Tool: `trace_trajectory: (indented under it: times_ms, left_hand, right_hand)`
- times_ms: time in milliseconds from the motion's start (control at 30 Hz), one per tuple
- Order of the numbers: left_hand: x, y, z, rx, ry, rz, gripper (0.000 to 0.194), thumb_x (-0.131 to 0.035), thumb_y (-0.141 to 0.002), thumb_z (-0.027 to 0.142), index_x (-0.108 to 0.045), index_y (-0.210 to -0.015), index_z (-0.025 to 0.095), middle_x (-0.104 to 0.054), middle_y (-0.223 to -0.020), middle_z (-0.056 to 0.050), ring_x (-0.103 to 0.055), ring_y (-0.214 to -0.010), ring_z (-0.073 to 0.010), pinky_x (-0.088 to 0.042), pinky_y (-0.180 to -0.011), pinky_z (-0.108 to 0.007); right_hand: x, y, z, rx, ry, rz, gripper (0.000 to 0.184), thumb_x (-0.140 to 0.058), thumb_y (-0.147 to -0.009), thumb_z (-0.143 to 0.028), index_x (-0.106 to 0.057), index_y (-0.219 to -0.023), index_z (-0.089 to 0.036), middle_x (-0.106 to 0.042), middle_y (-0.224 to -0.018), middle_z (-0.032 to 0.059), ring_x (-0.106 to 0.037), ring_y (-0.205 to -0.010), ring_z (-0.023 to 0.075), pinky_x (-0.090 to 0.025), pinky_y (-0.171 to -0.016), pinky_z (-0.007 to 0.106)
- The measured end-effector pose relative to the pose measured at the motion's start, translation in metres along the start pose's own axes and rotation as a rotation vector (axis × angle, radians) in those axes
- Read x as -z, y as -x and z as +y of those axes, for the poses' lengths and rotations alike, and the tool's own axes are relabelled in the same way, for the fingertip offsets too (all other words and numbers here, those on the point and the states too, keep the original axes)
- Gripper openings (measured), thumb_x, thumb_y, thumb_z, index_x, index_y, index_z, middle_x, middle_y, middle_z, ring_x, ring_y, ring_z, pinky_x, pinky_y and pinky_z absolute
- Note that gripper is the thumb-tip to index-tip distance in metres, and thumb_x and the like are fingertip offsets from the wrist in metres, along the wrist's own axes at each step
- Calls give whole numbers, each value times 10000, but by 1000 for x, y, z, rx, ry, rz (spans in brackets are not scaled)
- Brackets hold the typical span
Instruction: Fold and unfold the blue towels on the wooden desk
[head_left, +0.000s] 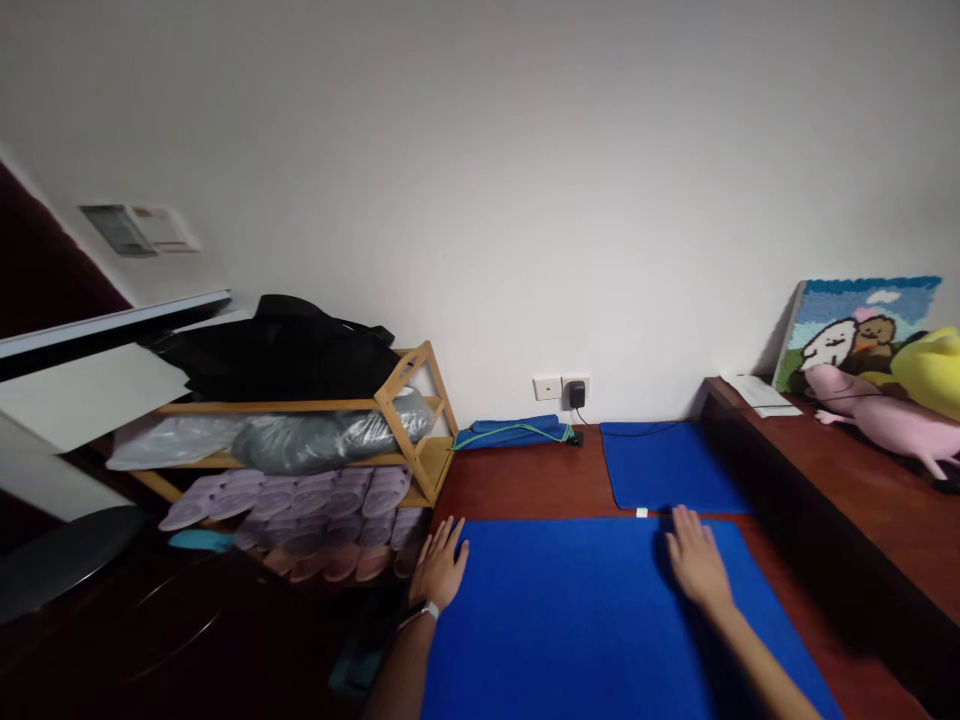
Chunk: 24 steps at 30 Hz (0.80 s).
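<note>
A large blue mat (570, 620) lies spread over the reddish-brown tabletop (517, 490). At its far left corner rests my left hand (441, 565), fingers stretched out and nothing in them; a watch (427, 608) is on that wrist. My right hand (696, 560) is by the far right part of the same mat, palm down with fingers extended and holding nothing. Just beyond it is a smaller blue mat (667, 470). A small white tag (642, 512) shows between the two mats.
A wooden rack (420, 420) with a black bag (292, 350) and several slippers (315, 490) stands left. A rolled blue item (514, 432) lies by the wall under a plugged-in adapter (577, 394). Right, a raised ledge (862, 470) holds a pink plush toy (892, 415) and a picture (855, 335).
</note>
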<state>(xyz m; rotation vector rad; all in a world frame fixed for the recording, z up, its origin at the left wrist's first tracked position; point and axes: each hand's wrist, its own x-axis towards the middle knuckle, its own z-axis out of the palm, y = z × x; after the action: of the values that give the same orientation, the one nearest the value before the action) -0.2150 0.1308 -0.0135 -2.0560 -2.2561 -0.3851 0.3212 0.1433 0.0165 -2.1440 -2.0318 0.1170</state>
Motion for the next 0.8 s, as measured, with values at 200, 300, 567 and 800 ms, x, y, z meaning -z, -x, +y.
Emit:
trace_trajectory:
  times_ms: [200,300,567,800]
  left_hand:
    - [0,0,0,9,10,-6,553,-363,-1045,388,-470,-1569,247,-462,-1657,-73,-416,-1535,-218,-302,-1280,-462]
    - [0,0,-2,17,10,-18,554,-357,-1050,399,-466,-1572,252,-459,-1660,-76,-417,-1535,-222,-307,-1279,-467]
    - [0,-1,-2,7,10,-6,556,-377,-1038,394,-474,-1569,258,-471,-1652,-80,-414,-1537,-239,-311,-1276,-484]
    - [1,-3,-2,18,16,-19,565,-375,-1036,394,-476,-1570,239,-466,-1655,-83,-407,-1541,-239,-301,-1285,-457]
  right_hand:
    - [-19,23,-216,425,-266,-169,684,-169,-1078,-468,-224,-1665,-120,-183,-1727,74,-141,-1612,237,-138,-1322,482]
    - [-35,24,-268,489,-307,-262,690,-182,-1078,-457,-221,-1659,-87,-163,-1726,109,-120,-1615,255,-117,-1321,505]
    - [-33,10,-131,286,-198,-179,713,-220,-1057,-531,-250,-1664,-157,-230,-1720,77,-163,-1610,248,-123,-1318,507]
    - [-16,-10,71,-107,60,-144,768,-180,-1005,-485,-230,-1662,-90,-236,-1728,96,-180,-1603,278,-160,-1307,487]
